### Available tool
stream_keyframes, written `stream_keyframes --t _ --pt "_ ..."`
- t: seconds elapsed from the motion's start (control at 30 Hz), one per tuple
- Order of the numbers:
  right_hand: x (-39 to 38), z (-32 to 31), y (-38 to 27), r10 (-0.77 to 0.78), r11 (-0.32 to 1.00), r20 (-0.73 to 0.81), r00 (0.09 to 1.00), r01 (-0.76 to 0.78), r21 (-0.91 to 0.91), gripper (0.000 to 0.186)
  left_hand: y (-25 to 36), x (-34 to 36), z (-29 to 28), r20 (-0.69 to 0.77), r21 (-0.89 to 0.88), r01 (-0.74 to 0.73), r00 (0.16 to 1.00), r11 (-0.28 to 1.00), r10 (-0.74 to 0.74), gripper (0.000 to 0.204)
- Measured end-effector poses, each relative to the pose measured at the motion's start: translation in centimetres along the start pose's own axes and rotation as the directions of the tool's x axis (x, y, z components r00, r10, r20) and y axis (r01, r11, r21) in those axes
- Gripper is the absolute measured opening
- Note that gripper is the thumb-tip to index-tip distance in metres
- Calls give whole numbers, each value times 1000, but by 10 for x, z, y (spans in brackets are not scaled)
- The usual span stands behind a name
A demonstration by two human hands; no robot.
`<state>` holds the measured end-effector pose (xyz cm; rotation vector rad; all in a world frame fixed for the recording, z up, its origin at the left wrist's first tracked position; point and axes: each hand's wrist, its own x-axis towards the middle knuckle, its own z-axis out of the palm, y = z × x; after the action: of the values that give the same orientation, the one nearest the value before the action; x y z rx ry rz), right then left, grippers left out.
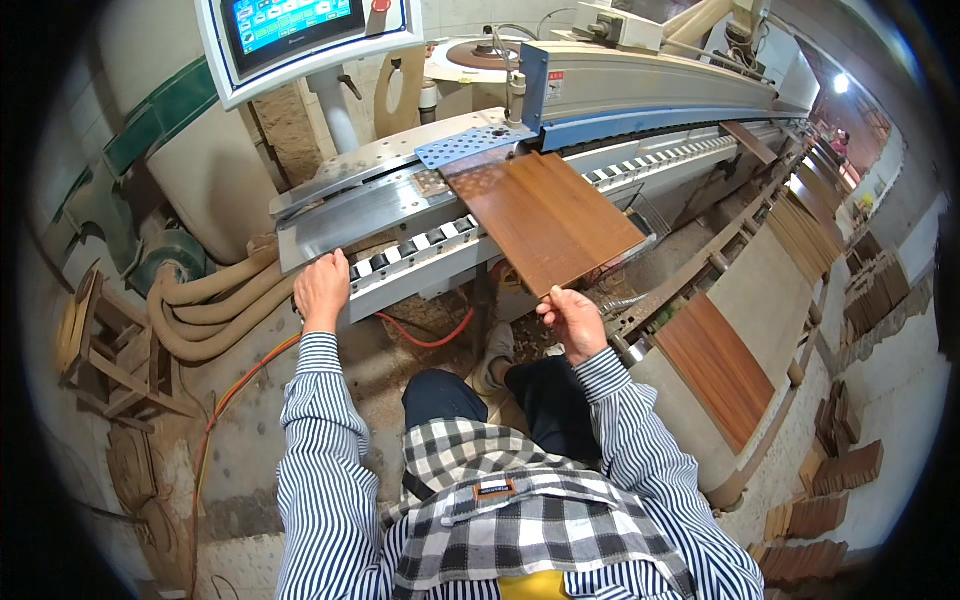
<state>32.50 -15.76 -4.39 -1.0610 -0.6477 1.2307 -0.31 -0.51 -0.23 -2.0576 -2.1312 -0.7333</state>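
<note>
Flat brown rectangular wood panel (545, 218) half-fed onto grey metal roller conveyor (415, 255); right hand (572, 320) fingers pinching its near edge, left hand (322, 288) fingers curled on conveyor rim.

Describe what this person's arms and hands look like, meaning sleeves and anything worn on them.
Both arms wear long shirt sleeves with fine navy-and-white stripes, ending in buttoned cuffs at the wrists. The left hand and right hand are bare: no gloves, and no watch or rings are visible. A black-and-white checked apron covers the front of the shirt.

Both striped-sleeved forearms extended forward from lower edge. Left hand (322, 288) palm down, fingers curled over, wrist straight. Right hand (572, 322) loosely curled, thumb and fingertips pinched ahead, wrist slightly bent.
</note>
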Motion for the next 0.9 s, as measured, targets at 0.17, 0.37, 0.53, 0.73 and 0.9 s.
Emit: stream_keyframes --t 0.17,0.37,0.53,0.73,0.9 --pt "13 -31 -9 -37 996 -175 984 50 71 22 3 0 0 6 8 4 1000 1000 -4 43" --pt "-44 -159 0 -261 965 -428 865 240 -104 35 1 2 0 16 11 -2 1000 1000 2 43" --pt "-179 -292 7 -252 968 -899 357 95 -234 65 -3 1 3 22 11 19 1000 1000 -19 43" --pt "-258 -390 22 22 996 -952 304 71 45 65 3 0 -1 20 -2 23 1000 1000 -23 43" --pt "-256 -390 22 83 982 -990 114 160 100 64 1 3 2 34 20 11 999 1000 -12 43"
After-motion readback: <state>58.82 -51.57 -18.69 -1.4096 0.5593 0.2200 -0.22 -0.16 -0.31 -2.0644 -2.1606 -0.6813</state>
